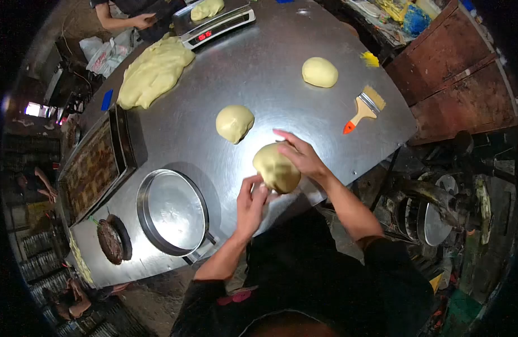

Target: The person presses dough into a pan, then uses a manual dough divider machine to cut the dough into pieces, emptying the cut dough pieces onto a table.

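Note:
A smooth, pale yellow ball of dough is between my two hands near the table's front edge. My left hand cups its lower left side with curled fingers. My right hand lies against its upper right side, thumb and fingers bent round it. Just beyond, a second dough ball rests on the metal table. Farther off to the right sits a third dough ball. The underside of the held ball is hidden.
A big dough mass lies at the far left beside a digital scale bearing dough. A round pan, rectangular trays and a dark brown object stand left. A brush lies right. Another person's hand shows behind.

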A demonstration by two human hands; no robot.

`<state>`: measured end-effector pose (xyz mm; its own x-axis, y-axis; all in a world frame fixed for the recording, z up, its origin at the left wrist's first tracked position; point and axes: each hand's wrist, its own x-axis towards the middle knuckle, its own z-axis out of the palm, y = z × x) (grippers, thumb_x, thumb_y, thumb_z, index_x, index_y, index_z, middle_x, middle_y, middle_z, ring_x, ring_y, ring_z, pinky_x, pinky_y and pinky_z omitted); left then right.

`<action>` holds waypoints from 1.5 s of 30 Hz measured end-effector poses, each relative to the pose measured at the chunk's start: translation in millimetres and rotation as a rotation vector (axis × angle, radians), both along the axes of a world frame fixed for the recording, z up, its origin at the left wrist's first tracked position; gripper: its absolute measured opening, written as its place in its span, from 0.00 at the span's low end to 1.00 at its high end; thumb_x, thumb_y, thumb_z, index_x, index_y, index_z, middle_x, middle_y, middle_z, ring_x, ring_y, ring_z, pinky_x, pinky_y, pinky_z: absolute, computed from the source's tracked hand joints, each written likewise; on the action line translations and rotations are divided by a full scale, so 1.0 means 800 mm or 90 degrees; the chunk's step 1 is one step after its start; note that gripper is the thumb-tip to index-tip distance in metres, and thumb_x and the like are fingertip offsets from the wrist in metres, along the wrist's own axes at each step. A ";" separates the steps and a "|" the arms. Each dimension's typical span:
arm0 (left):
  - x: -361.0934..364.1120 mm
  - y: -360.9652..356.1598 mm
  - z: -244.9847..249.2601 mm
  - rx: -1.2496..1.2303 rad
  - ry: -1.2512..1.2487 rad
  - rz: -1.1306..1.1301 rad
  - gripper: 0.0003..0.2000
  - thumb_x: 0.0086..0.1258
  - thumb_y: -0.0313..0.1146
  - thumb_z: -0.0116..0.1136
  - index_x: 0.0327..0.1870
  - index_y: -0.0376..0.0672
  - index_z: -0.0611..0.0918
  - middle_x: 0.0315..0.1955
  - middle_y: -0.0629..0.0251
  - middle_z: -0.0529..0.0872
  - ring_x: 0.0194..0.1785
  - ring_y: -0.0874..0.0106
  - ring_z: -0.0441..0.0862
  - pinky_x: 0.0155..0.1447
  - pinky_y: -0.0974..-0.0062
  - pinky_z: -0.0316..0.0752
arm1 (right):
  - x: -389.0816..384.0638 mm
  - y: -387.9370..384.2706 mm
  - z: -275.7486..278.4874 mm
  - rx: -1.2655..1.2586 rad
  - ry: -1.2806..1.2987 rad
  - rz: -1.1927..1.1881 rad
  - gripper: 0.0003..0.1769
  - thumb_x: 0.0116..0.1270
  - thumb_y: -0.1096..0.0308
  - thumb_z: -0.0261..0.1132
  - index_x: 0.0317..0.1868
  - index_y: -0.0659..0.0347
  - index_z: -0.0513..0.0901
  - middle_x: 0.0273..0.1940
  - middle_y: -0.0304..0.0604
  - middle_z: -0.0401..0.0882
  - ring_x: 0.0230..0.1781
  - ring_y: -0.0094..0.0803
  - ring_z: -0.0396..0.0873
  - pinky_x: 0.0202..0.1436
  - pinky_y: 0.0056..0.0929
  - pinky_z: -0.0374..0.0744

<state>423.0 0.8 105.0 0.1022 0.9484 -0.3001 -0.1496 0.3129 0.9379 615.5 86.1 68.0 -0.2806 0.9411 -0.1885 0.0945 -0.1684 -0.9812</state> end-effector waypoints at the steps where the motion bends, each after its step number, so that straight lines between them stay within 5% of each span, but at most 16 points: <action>1: -0.032 -0.015 -0.011 -0.054 0.021 -0.093 0.14 0.72 0.35 0.57 0.53 0.38 0.77 0.44 0.67 0.80 0.43 0.79 0.78 0.44 0.80 0.76 | -0.008 0.000 0.015 0.085 -0.214 -0.039 0.28 0.69 0.58 0.59 0.67 0.58 0.69 0.57 0.56 0.75 0.57 0.47 0.76 0.60 0.38 0.74; 2: -0.067 -0.021 -0.041 -0.071 0.243 -0.217 0.12 0.71 0.34 0.58 0.49 0.37 0.81 0.40 0.66 0.84 0.39 0.78 0.80 0.42 0.77 0.78 | -0.008 -0.001 -0.010 0.125 -0.333 -0.091 0.28 0.68 0.57 0.60 0.66 0.59 0.70 0.55 0.56 0.75 0.55 0.49 0.77 0.58 0.39 0.75; 4: -0.100 -0.036 -0.113 0.139 0.400 -0.072 0.14 0.71 0.34 0.58 0.50 0.34 0.82 0.38 0.59 0.86 0.37 0.75 0.82 0.42 0.75 0.78 | -0.002 -0.023 -0.053 0.145 -0.523 -0.124 0.28 0.69 0.52 0.58 0.63 0.61 0.72 0.53 0.57 0.75 0.54 0.52 0.76 0.58 0.43 0.74; 9: -0.016 0.025 -0.181 0.396 0.563 -0.013 0.22 0.71 0.38 0.57 0.58 0.30 0.74 0.39 0.52 0.84 0.42 0.68 0.82 0.44 0.73 0.77 | -0.072 -0.104 -0.068 -0.067 -0.457 -0.215 0.32 0.71 0.46 0.53 0.64 0.63 0.72 0.55 0.58 0.75 0.57 0.50 0.75 0.61 0.43 0.72; 11: 0.012 0.031 -0.152 0.181 0.248 0.035 0.22 0.71 0.39 0.57 0.56 0.30 0.74 0.40 0.50 0.83 0.43 0.64 0.82 0.47 0.70 0.76 | -0.072 -0.097 -0.057 -0.062 -0.221 -0.299 0.30 0.72 0.47 0.53 0.60 0.64 0.76 0.54 0.60 0.77 0.53 0.50 0.78 0.58 0.39 0.74; 16: -0.023 0.026 -0.111 0.210 0.498 -0.184 0.25 0.67 0.44 0.60 0.55 0.30 0.75 0.49 0.40 0.80 0.51 0.47 0.80 0.54 0.58 0.76 | -0.026 -0.090 -0.034 0.095 -0.489 -0.085 0.21 0.70 0.61 0.57 0.53 0.72 0.78 0.49 0.60 0.80 0.53 0.48 0.79 0.56 0.38 0.77; 19: -0.013 0.049 -0.090 0.498 0.593 -0.176 0.27 0.68 0.41 0.56 0.59 0.26 0.72 0.57 0.40 0.74 0.58 0.46 0.74 0.65 0.53 0.66 | -0.033 -0.079 -0.052 0.524 -0.602 -0.020 0.21 0.69 0.64 0.56 0.59 0.65 0.73 0.55 0.55 0.76 0.58 0.49 0.75 0.60 0.42 0.75; 21: 0.013 0.051 -0.081 0.638 0.506 -0.389 0.30 0.67 0.42 0.56 0.65 0.29 0.68 0.66 0.41 0.66 0.69 0.47 0.63 0.73 0.49 0.52 | -0.047 -0.090 -0.131 0.080 -0.368 0.103 0.37 0.72 0.53 0.51 0.73 0.67 0.54 0.70 0.63 0.57 0.70 0.56 0.59 0.74 0.51 0.60; 22: 0.103 0.023 -0.141 0.782 0.221 0.193 0.35 0.67 0.46 0.54 0.69 0.32 0.63 0.72 0.47 0.58 0.77 0.51 0.50 0.76 0.48 0.41 | -0.044 -0.077 -0.135 0.074 -0.369 0.103 0.37 0.72 0.53 0.51 0.73 0.67 0.54 0.70 0.63 0.57 0.70 0.56 0.59 0.74 0.51 0.60; 23: 0.089 0.014 -0.155 0.776 0.221 0.192 0.35 0.67 0.46 0.54 0.69 0.32 0.63 0.72 0.47 0.58 0.77 0.51 0.50 0.76 0.48 0.41 | -0.044 -0.064 -0.140 0.076 -0.375 0.119 0.37 0.71 0.53 0.51 0.73 0.66 0.53 0.70 0.63 0.56 0.71 0.56 0.58 0.74 0.50 0.58; 25: 0.047 0.021 -0.162 0.714 0.739 -0.322 0.41 0.66 0.61 0.46 0.73 0.39 0.58 0.72 0.51 0.59 0.78 0.56 0.48 0.78 0.51 0.38 | -0.044 -0.021 -0.151 0.089 -0.385 0.155 0.37 0.71 0.54 0.51 0.74 0.65 0.52 0.71 0.61 0.54 0.72 0.54 0.55 0.75 0.49 0.55; 28: 0.049 0.064 -0.155 0.586 0.698 -0.513 0.42 0.66 0.60 0.47 0.75 0.40 0.56 0.75 0.56 0.55 0.78 0.58 0.46 0.78 0.50 0.34 | -0.047 0.024 -0.158 0.117 -0.402 0.217 0.38 0.71 0.55 0.51 0.75 0.62 0.50 0.73 0.59 0.51 0.74 0.53 0.50 0.77 0.48 0.51; 35: 0.053 0.114 -0.129 0.431 0.519 -0.385 0.35 0.72 0.50 0.44 0.73 0.34 0.57 0.75 0.50 0.52 0.79 0.57 0.44 0.79 0.54 0.34 | -0.042 -0.027 -0.102 0.147 -0.444 0.310 0.39 0.70 0.57 0.51 0.76 0.58 0.46 0.76 0.54 0.45 0.78 0.49 0.41 0.79 0.46 0.42; 39: 0.061 0.121 -0.174 0.525 0.671 -0.386 0.33 0.74 0.48 0.40 0.73 0.33 0.55 0.76 0.50 0.49 0.79 0.56 0.41 0.78 0.52 0.32 | -0.025 -0.018 -0.120 0.418 -0.803 0.262 0.54 0.60 0.41 0.58 0.76 0.62 0.43 0.76 0.62 0.40 0.77 0.58 0.37 0.77 0.58 0.36; 41: 0.068 0.146 -0.178 0.539 0.725 -0.463 0.32 0.78 0.47 0.32 0.75 0.33 0.50 0.76 0.46 0.44 0.79 0.53 0.36 0.77 0.51 0.28 | -0.011 0.008 -0.117 0.426 -0.628 0.213 0.48 0.66 0.43 0.52 0.77 0.59 0.43 0.77 0.58 0.40 0.78 0.52 0.36 0.77 0.57 0.35; 45: 0.024 0.104 -0.170 0.511 0.606 -0.352 0.35 0.75 0.52 0.39 0.72 0.29 0.56 0.74 0.44 0.52 0.78 0.55 0.45 0.76 0.46 0.33 | -0.002 0.007 -0.076 0.280 -0.762 0.389 0.37 0.71 0.48 0.52 0.76 0.52 0.55 0.78 0.45 0.41 0.79 0.46 0.35 0.76 0.62 0.36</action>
<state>441.8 84.3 -31.4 0.5869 0.7970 0.1427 0.6175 -0.5546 0.5577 613.6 91.6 7.1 -0.5408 0.7751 -0.3267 0.8411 0.4951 -0.2178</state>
